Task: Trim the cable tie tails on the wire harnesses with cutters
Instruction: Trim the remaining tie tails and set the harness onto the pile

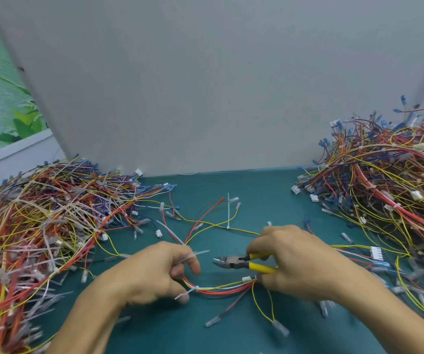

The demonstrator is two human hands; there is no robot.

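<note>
Cutters poised beside a held harness.
Left hand (152,273) grips the wire harness (221,287); right hand (292,261) clasps yellow-handled cutters (241,261), blades parted.

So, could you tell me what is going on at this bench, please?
A person is trimming cable ties on wiring. The left hand grips a wire harness over the green mat, with a tie tail sticking out past its fingers. The right hand holds yellow-handled cutters, jaws open and pointing toward that tail without touching it. More harnesses lie in a left heap and a right heap.
</note>
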